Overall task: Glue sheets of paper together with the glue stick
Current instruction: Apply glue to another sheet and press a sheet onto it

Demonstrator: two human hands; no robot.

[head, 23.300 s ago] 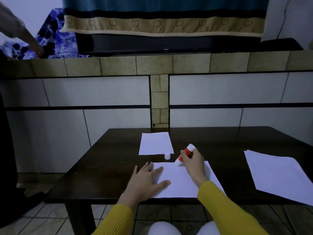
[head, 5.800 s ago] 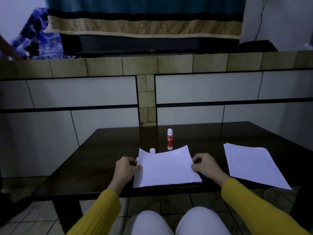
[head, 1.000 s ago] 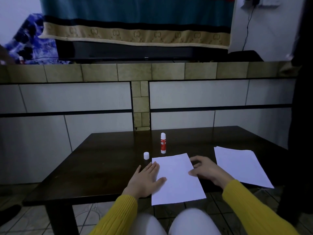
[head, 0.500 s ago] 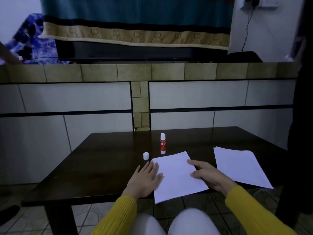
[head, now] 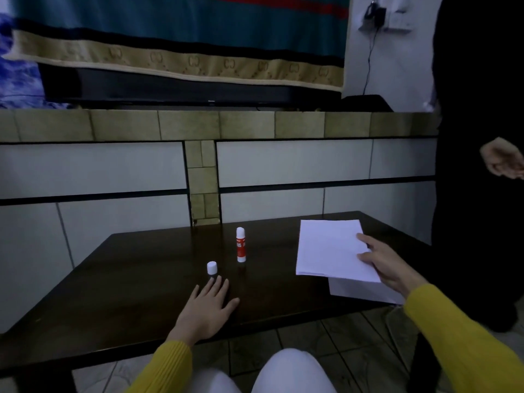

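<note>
A: The glued sheet (head: pixel 330 249) has gone from the middle of the table (head: pixel 127 279), where it lay half a second ago, over to the right; the right hand (head: pixel 381 263) now carries it above the paper stack (head: pixel 365 290).

B: How's the grip?

A: Fingers spread on top. The thumb is presumably underneath, pinching, but it's hidden, so I can't tell. The left hand (head: pixel 208 304) lies flat and spread on bare wood, holding nothing, fingertips just short of the cap (head: pixel 212 268).

B: And the glue stick (head: pixel 240 244)?

A: Upright mid-table, uncapped, well apart from both hands.

B: Risks?

A: If glue has squeezed out at an edge, setting the sheet on the stack could bond it to the clean sheet below. The loosely held sheet could also sag or slide off crooked. Left open, the stick may dry, and a careless reach could topple it, tall and narrow as it is.
</note>
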